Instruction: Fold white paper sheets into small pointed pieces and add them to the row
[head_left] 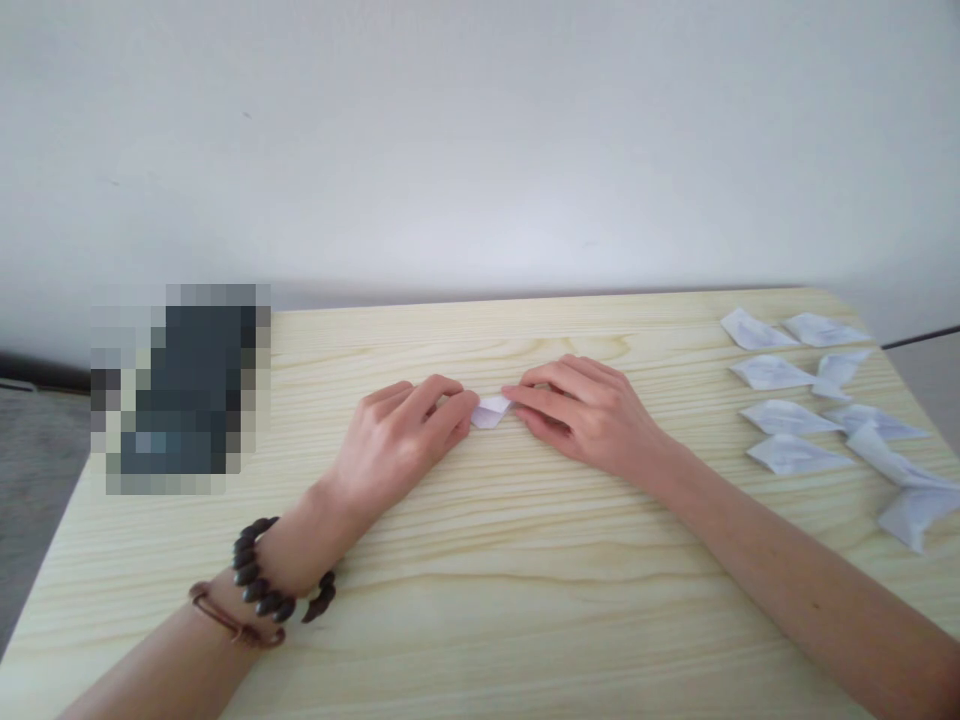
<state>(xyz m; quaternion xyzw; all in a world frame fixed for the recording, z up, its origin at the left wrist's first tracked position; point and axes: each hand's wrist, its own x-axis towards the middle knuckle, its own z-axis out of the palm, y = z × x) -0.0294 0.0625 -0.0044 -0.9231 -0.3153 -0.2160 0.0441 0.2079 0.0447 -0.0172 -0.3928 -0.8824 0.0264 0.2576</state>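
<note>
A small piece of folded white paper [491, 411] lies between my hands near the middle of the wooden table [480, 600]. My left hand [409, 425] pinches its left end, with the fingers curled and the thumb mostly hidden. At the paper's right end, the fingertips of my right hand [581, 410] close on it, thumb below and forefinger above. Both hands rest low over the tabletop. Dark beads [259, 585] and a thin brown bracelet [236, 630] circle my left wrist.
Several folded white paper pieces [795, 455] lie in loose rows at the table's right side, some overlapping near the edge. A dark, pixelated object [191, 380] is at the back left. A pale wall [480, 140] rises behind the table.
</note>
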